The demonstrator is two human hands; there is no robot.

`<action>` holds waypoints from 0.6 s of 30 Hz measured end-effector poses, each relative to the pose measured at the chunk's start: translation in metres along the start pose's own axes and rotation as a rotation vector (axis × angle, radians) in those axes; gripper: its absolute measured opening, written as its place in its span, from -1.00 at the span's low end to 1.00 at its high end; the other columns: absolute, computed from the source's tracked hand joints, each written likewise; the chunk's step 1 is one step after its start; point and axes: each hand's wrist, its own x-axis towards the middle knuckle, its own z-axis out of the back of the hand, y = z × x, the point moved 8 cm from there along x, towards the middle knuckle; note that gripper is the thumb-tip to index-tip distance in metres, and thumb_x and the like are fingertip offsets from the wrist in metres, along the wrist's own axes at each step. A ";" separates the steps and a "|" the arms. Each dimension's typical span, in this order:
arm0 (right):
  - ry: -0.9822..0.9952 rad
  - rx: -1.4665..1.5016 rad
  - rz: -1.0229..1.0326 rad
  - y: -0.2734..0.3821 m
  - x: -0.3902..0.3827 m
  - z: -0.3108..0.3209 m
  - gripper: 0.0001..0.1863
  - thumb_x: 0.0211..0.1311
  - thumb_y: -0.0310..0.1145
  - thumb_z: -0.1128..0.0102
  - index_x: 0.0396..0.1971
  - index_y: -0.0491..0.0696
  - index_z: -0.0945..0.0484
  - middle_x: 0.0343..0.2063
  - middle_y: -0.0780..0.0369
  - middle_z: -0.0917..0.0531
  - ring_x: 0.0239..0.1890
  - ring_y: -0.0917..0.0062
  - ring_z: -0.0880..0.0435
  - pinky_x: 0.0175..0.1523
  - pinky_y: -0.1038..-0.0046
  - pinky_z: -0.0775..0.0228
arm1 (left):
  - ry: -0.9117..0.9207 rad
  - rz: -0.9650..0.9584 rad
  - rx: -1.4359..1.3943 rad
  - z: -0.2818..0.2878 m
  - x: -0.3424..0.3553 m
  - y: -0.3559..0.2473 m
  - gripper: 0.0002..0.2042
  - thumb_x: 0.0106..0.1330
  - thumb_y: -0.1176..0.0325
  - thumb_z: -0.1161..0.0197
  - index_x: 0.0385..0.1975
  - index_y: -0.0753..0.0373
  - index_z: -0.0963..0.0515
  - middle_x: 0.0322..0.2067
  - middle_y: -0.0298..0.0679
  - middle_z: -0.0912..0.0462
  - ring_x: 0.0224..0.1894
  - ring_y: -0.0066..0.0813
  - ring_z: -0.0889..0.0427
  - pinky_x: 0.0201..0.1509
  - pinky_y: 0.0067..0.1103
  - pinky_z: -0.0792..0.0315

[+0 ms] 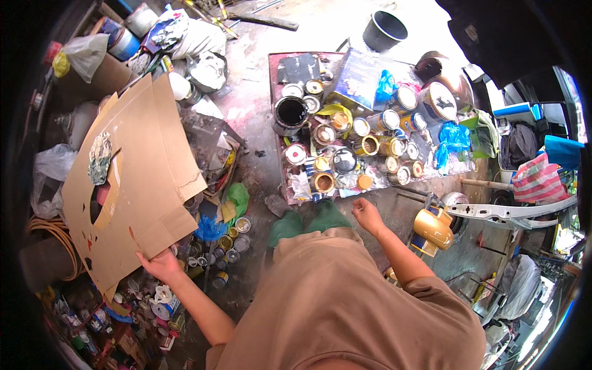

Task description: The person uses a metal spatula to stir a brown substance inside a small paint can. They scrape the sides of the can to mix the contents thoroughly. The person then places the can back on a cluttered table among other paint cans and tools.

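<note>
My left hand (163, 266) grips the lower edge of a big brown cardboard sheet (145, 179), its fingers partly hidden there. The sheet is tilted, with a cut-out hole and a few dark and red marks. On it lies a crumpled, paint-stained rag (100, 159). My right hand (368, 216) hangs in front of my body with its fingers loosely curled and nothing visible in them. Nearest to it is the low table (376, 185) crowded with paint cans, among them an open can of brown paint (322, 182) and a large black-rimmed can (290, 113).
A black bucket (385, 31) stands beyond the table. Small paint cans (233, 243) are on the floor beside a blue plastic bag (211, 228). To the right are a gold-coloured machine part (433, 228) and a long white metal piece (512, 211). Clutter fills the lower left.
</note>
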 end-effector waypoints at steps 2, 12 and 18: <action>-0.222 -0.250 0.163 0.009 0.002 0.029 -0.56 0.20 -0.42 -0.27 0.10 -0.15 -0.49 -0.10 0.07 -0.63 -0.10 0.26 -0.68 -0.02 0.22 -0.56 | 0.022 -0.009 -0.058 -0.001 -0.012 0.006 -0.43 0.54 0.03 -0.05 0.38 0.31 -0.29 0.33 -0.09 -0.42 0.35 -0.15 -0.42 0.43 -0.19 -0.30; -0.326 -1.023 0.654 0.089 0.118 0.010 -0.36 0.21 -0.30 -0.22 0.32 -0.07 -0.39 0.28 0.07 -0.47 0.41 0.14 -0.33 0.43 0.12 -0.18 | -0.015 0.241 0.235 0.036 -0.118 0.101 -0.43 0.51 -0.10 -0.06 0.27 0.27 -0.37 0.15 -0.14 -0.53 0.17 -0.27 -0.54 0.27 -0.34 -0.47; 0.039 -1.166 0.573 0.099 0.145 -0.004 -0.33 0.33 -0.26 -0.15 0.41 -0.11 -0.28 0.37 0.04 -0.39 0.41 0.11 -0.32 0.43 -0.06 -0.15 | 0.045 0.380 0.363 0.031 -0.198 0.142 -0.52 0.57 -0.07 0.02 0.23 0.18 -0.43 0.05 -0.24 -0.60 0.07 -0.36 -0.57 0.19 -0.38 -0.44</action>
